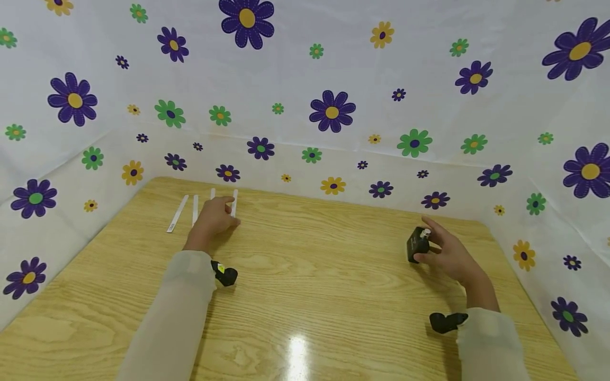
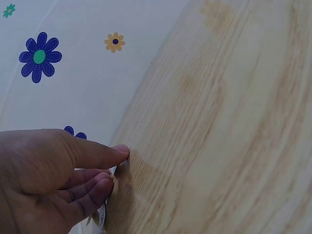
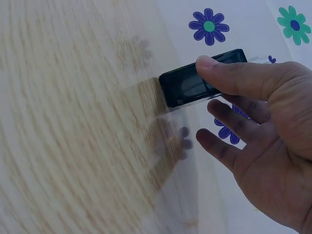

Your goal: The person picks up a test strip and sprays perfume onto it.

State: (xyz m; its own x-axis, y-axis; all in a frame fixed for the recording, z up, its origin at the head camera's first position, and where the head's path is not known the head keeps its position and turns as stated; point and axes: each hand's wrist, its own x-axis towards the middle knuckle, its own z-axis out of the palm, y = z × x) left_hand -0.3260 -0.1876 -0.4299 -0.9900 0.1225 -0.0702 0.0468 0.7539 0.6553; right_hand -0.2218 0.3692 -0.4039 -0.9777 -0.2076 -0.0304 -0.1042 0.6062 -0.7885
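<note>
My right hand (image 1: 450,256) holds a black perfume bottle (image 1: 416,245) with a silver spray nozzle. In the right wrist view, the thumb lies along the dark bottle (image 3: 183,85), whose base is right at the tabletop; two fingers are spread away from it. At the far left, my left hand (image 1: 214,217) reaches over several narrow white paper strips. Its fingers are at the rightmost strip (image 1: 235,194), with thumb and fingertips apart. The left wrist view has that strip's edge (image 2: 102,217) beside the fingertips, partly hidden by them.
A wood-grain table (image 1: 305,275) lies under both hands. Another strip (image 1: 177,214), with print at its near end, is left of my left hand. White flower-printed cloth (image 1: 286,79) rises along the back and both sides. Black wrist cameras (image 1: 227,275) sit at both cuffs.
</note>
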